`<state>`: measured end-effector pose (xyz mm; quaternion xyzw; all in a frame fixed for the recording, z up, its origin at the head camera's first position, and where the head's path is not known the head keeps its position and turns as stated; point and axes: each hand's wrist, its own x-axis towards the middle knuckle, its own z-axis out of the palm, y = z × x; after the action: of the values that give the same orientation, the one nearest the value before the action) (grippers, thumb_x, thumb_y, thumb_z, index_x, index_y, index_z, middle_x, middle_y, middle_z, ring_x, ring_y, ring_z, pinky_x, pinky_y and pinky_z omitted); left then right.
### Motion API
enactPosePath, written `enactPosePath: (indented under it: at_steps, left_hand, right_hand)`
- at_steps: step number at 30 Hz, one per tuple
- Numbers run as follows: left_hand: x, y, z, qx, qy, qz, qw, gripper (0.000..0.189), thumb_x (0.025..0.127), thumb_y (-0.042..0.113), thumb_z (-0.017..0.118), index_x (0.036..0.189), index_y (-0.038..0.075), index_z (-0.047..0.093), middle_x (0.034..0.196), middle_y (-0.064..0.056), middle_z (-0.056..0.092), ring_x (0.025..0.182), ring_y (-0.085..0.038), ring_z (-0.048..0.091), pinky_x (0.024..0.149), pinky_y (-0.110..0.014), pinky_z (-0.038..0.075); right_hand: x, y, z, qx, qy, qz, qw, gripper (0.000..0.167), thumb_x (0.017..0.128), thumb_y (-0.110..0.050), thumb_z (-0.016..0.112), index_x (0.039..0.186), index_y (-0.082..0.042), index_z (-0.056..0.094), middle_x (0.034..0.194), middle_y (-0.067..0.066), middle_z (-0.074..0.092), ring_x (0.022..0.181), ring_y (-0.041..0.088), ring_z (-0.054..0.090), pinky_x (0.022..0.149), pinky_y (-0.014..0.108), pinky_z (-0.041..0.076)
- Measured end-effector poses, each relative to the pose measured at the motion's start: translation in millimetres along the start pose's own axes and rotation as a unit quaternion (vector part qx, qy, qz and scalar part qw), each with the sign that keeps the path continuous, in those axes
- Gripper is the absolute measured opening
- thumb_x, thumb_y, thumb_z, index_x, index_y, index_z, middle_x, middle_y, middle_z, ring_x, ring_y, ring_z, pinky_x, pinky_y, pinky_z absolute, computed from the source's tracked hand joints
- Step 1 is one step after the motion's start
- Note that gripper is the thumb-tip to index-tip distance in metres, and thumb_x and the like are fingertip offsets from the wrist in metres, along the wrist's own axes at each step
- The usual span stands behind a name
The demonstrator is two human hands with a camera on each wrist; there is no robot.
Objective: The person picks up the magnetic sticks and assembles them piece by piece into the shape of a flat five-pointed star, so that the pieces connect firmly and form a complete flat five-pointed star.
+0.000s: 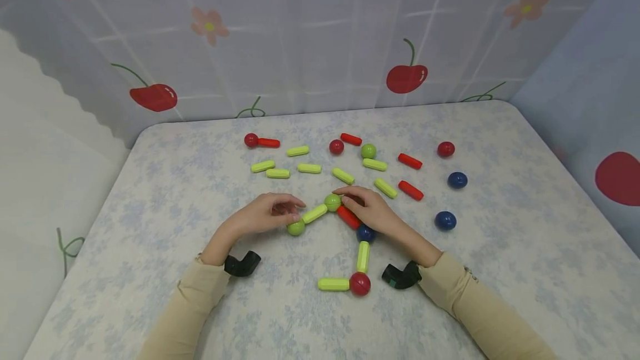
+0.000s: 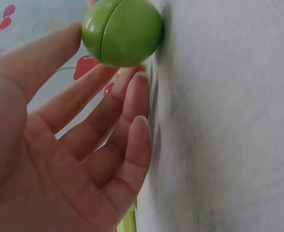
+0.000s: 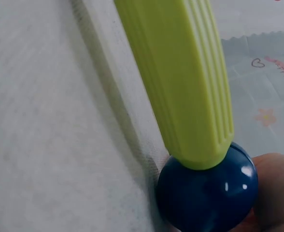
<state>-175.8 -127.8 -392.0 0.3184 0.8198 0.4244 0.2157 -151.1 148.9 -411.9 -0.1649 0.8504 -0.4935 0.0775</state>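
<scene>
A jointed chain of balls and ribbed sticks lies on the table in the head view. My left hand holds the green ball at its left end, thumb against one side, other fingers loosely bent. A yellow-green stick leads to a second green ball, pinched by my right hand at the fingertips. From there a red stick runs to a blue ball, partly under the right hand. Another yellow-green stick joins that to a red ball with a stick pointing left.
Behind the hands lie several loose yellow-green sticks, red sticks and balls, plus a red ball joined to a red stick. Blue balls sit at the right. A patterned curtain hangs behind the table.
</scene>
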Motion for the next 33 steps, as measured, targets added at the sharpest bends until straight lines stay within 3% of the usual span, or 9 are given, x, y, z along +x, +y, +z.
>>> enactPosePath:
  at_steps: [2, 4, 7, 10, 16, 20, 24, 28, 33]
  left_hand:
    - [-0.1, -1.5, -4.0, 0.004, 0.040, -0.001, 0.9992, 0.030, 0.092, 0.015, 0.062, 0.119, 0.002, 0.061, 0.099, -0.005, 0.062, 0.089, -0.018, 0.057, 0.079, -0.035, 0.047]
    - [0.5, -3.6, -10.3, 0.010, 0.099, -0.012, 0.9949, 0.031, 0.091, 0.014, 0.063, 0.120, 0.003, 0.061, 0.106, -0.007, 0.061, 0.095, -0.020, 0.056, 0.081, -0.037, 0.046]
    - [2.8, -7.7, -22.3, 0.029, 0.188, -0.045, 0.9807, 0.034, 0.090, 0.012, 0.064, 0.123, 0.004, 0.059, 0.118, -0.009, 0.056, 0.105, -0.023, 0.053, 0.085, -0.040, 0.045]
    - [7.9, -12.5, -31.4, 0.054, 0.227, -0.068, 0.9699, 0.037, 0.089, 0.009, 0.066, 0.125, 0.006, 0.058, 0.122, -0.010, 0.054, 0.109, -0.026, 0.051, 0.087, -0.041, 0.044]
    - [22.6, -14.7, -29.7, 0.127, 0.191, -0.082, 0.9700, 0.037, 0.086, 0.005, 0.067, 0.122, 0.003, 0.060, 0.121, -0.013, 0.057, 0.109, -0.027, 0.051, 0.090, -0.042, 0.042]
    - [27.5, -11.7, -25.3, 0.207, 0.163, -0.100, 0.9595, 0.034, 0.086, 0.005, 0.068, 0.119, 0.003, 0.063, 0.114, -0.011, 0.060, 0.105, -0.025, 0.053, 0.090, -0.041, 0.041]
    - [26.3, -8.2, -22.8, 0.252, 0.139, -0.109, 0.9515, 0.028, 0.085, 0.003, 0.068, 0.114, 0.003, 0.066, 0.106, -0.010, 0.062, 0.097, -0.023, 0.056, 0.085, -0.039, 0.044]
    - [18.8, -4.6, -20.3, 0.256, 0.134, -0.116, 0.9502, 0.024, 0.085, 0.003, 0.067, 0.109, 0.003, 0.067, 0.102, -0.009, 0.063, 0.094, -0.023, 0.058, 0.082, -0.040, 0.045]
    - [0.0, 1.7, -14.5, 0.207, 0.139, -0.135, 0.9588, 0.022, 0.086, 0.008, 0.068, 0.108, 0.006, 0.066, 0.096, -0.007, 0.063, 0.089, -0.022, 0.058, 0.078, -0.040, 0.045]
  right_hand:
    - [0.7, 0, 1, 0.000, 0.002, 0.001, 1.0000, 0.027, 0.097, -0.016, 0.052, 0.121, -0.008, 0.062, 0.116, 0.007, 0.061, 0.104, 0.023, 0.055, 0.086, 0.041, 0.043]
    - [1.5, 1, 2, -0.001, 0.004, 0.004, 1.0000, 0.027, 0.097, -0.017, 0.054, 0.120, -0.008, 0.063, 0.110, 0.004, 0.062, 0.093, 0.019, 0.057, 0.079, 0.038, 0.045]
    - [2.7, 1, 4, -0.002, 0.007, 0.008, 0.9999, 0.026, 0.096, -0.018, 0.055, 0.119, -0.008, 0.063, 0.104, 0.002, 0.063, 0.083, 0.016, 0.057, 0.072, 0.034, 0.046]
    - [3.1, 1, 5, -0.001, 0.009, 0.009, 0.9999, 0.026, 0.096, -0.019, 0.056, 0.118, -0.009, 0.063, 0.104, 0.002, 0.063, 0.083, 0.014, 0.057, 0.072, 0.033, 0.046]
    - [2.4, 1, 5, -0.007, 0.011, -0.001, 0.9999, 0.026, 0.093, -0.018, 0.060, 0.117, -0.008, 0.064, 0.095, 0.001, 0.063, 0.080, 0.015, 0.056, 0.070, 0.033, 0.046]
    - [1.9, 0, 6, -0.025, 0.012, -0.029, 0.9992, 0.032, 0.088, -0.015, 0.067, 0.118, -0.006, 0.062, 0.092, 0.003, 0.060, 0.074, 0.016, 0.052, 0.065, 0.031, 0.044]
    - [1.7, 0, 6, -0.039, -0.006, -0.074, 0.9965, 0.045, 0.086, -0.012, 0.069, 0.129, -0.006, 0.055, 0.098, 0.007, 0.054, 0.071, 0.017, 0.047, 0.062, 0.030, 0.041]
    - [2.5, -1, 6, -0.043, -0.025, -0.096, 0.9941, 0.044, 0.087, -0.010, 0.068, 0.129, -0.008, 0.055, 0.094, 0.006, 0.048, 0.071, 0.018, 0.043, 0.061, 0.030, 0.038]
    - [4.2, 2, 6, -0.048, 0.000, -0.086, 0.9951, 0.030, 0.084, -0.008, 0.070, 0.114, -0.007, 0.062, 0.089, 0.002, 0.051, 0.070, 0.017, 0.044, 0.059, 0.029, 0.039]
